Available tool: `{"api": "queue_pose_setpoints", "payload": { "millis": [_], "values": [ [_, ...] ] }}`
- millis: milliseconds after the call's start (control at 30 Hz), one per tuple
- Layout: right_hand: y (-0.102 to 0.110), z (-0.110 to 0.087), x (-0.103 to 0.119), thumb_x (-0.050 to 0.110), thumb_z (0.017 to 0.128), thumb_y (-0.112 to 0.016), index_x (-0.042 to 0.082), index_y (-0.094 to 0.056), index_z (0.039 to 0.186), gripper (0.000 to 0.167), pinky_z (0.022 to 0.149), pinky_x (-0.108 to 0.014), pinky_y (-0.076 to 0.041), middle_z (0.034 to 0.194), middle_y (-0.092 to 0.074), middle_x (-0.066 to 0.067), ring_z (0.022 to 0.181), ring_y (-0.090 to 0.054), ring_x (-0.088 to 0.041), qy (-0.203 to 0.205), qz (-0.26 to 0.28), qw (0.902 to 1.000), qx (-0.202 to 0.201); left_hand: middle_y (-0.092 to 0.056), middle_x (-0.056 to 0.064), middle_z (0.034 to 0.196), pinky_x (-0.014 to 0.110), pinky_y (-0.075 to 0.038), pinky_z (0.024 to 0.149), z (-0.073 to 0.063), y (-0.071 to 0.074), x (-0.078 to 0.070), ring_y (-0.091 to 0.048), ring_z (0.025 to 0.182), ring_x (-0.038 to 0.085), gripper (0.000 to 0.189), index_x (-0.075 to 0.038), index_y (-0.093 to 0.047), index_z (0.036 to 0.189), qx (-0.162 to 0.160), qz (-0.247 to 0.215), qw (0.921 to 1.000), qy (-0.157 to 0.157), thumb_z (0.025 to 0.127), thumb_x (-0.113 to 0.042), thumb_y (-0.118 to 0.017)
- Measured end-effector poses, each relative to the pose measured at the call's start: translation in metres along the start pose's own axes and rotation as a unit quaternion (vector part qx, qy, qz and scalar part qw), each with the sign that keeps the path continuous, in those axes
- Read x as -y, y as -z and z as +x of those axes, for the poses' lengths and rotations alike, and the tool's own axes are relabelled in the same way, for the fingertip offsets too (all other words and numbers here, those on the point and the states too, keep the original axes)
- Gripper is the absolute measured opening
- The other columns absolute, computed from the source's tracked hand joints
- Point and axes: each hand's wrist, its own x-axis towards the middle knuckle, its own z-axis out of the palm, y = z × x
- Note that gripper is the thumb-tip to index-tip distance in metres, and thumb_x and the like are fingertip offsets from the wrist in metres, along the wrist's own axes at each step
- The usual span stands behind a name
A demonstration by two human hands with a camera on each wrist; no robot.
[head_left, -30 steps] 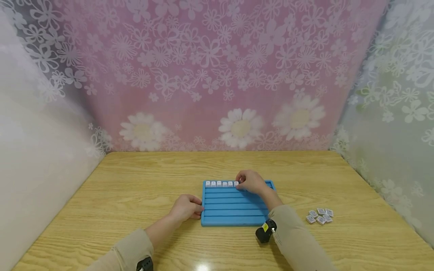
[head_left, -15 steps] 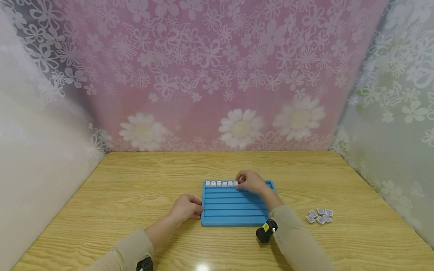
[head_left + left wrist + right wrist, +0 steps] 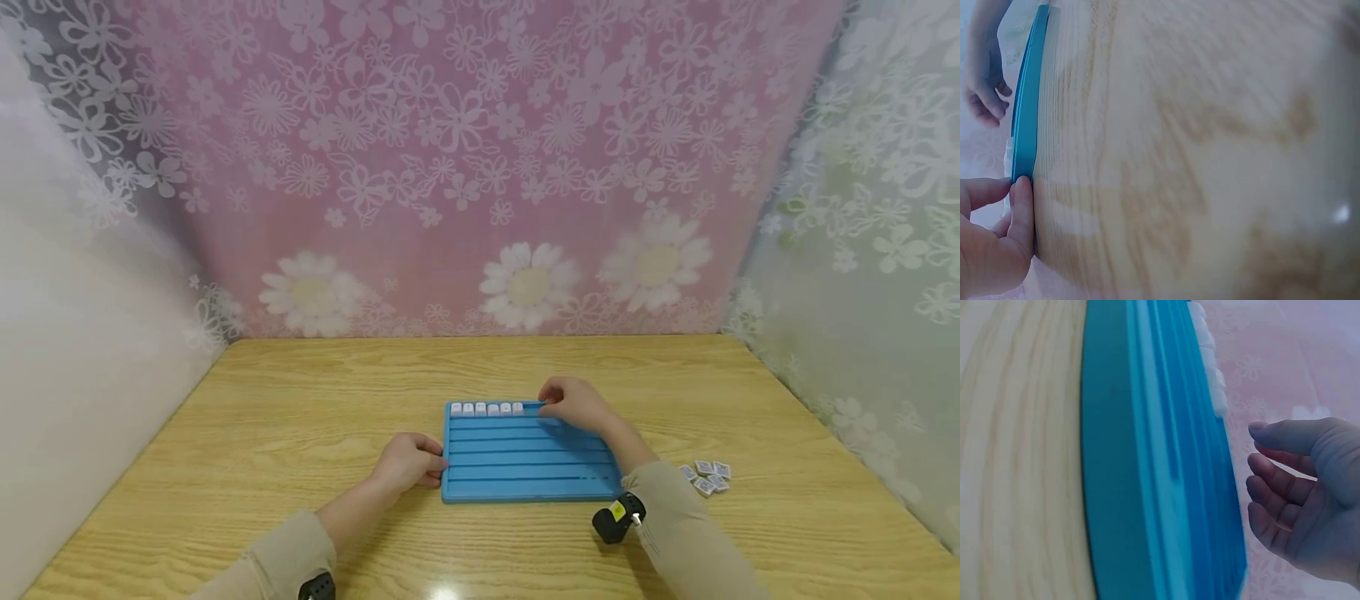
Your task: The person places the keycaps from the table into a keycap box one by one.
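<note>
A blue tray with long parallel ridges lies on the wooden table. Along its far slot, from the left end, several white keycaps stand side by side with small dark marks on top. My left hand holds the tray's left edge, thumb and fingers gripping the rim, as the left wrist view also shows with the hand. Just right of the keycap row, my right hand is above the far edge. In the right wrist view, that hand has loosely bent fingers parted from the thumb, with nothing between them.
Several loose keycaps lie in a small cluster on the table, right of the tray and beside the right sleeve. A flowered pink curtain closes off the back, with pale panels at both sides.
My right hand has let go of the last keycap in the row and moved a little right. The left hand keeps its place on the tray. The head view has shifted slightly.
</note>
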Motion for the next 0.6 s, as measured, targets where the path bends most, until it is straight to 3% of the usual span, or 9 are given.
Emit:
{"api": "queue_pose_setpoints", "payload": {
  "millis": [267, 600],
  "values": [
    [0.028, -0.024, -0.021, 0.014, 0.084, -0.067, -0.001, -0.063, 0.096, 0.020, 0.063, -0.031, -0.043, 0.083, -0.057, -0.003, 0.074, -0.048, -0.017, 0.009, -0.010, 0.9999, 0.009, -0.059, 0.013, 0.080, 0.031, -0.057, 0.060, 0.001, 0.000, 0.001, -0.059, 0.063, 0.016, 0.023, 0.012, -0.059, 0.099, -0.005, 0.009, 1.0000, 0.002, 0.080, 0.001, -0.067],
    [0.071, -0.064, -0.051, 0.016, 0.087, -0.064, -0.005, -0.061, 0.104, 0.027, 0.065, -0.032, -0.047, 0.087, -0.058, -0.005, 0.078, -0.051, -0.018, -0.001, 0.017, 0.9998, -0.004, -0.060, 0.013, 0.081, 0.031, -0.057, 0.060, 0.002, -0.001, 0.003, -0.059, 0.064, 0.016, 0.023, 0.012, -0.060, 0.099, -0.005, 0.010, 0.9999, 0.003, 0.080, 0.002, -0.067]
  ]
}}
